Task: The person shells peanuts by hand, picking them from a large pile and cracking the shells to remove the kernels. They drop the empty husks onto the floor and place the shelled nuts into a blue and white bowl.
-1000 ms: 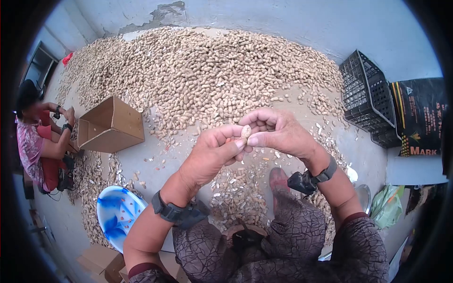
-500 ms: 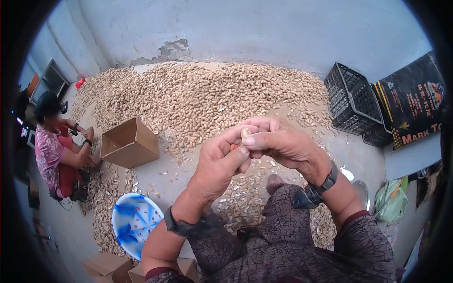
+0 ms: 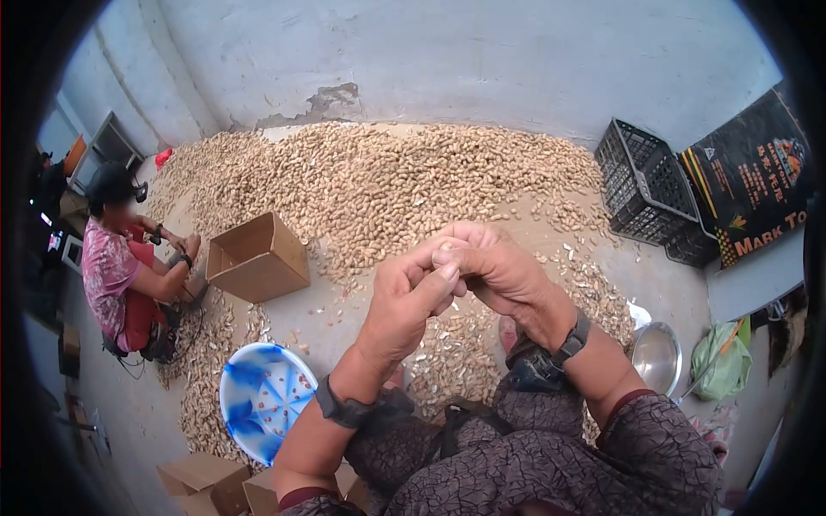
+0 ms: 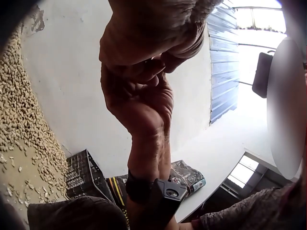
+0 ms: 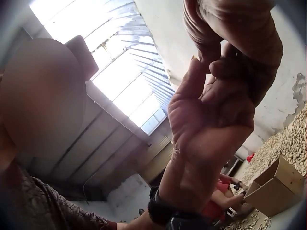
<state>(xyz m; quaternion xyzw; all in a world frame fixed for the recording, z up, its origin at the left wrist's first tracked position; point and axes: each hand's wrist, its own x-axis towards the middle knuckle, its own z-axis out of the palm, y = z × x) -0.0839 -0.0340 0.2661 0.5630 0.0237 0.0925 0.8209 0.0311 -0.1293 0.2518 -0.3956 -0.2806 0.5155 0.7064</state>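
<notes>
Both hands meet in front of the body, above the floor, their fingertips together around one peanut that the fingers now hide. With thumb and curled fingers, the left hand (image 3: 397,301) grips it from the left. From the other side the right hand (image 3: 509,273) pinches it, thumb bent over the left fingertips. In the left wrist view, the right hand (image 4: 139,108) faces the camera with its fingers tucked under the left. A broad heap of unshelled peanuts (image 3: 370,185) lies beyond the hands, and broken shells (image 3: 456,361) cover the floor below them.
A blue-and-white basin (image 3: 249,365) with scattered kernels stands at left, near an open cardboard box (image 3: 271,271). Another person (image 3: 120,267) sits further left. Black crates (image 3: 641,185), a printed black sack (image 3: 757,181), a metal bowl (image 3: 661,357) and a green bag (image 3: 723,365) are at right.
The peanut showed between the fingertips earlier and is now covered by them. The right hand has closed in over the left fingertips. The head view has swung left and tilted up.
</notes>
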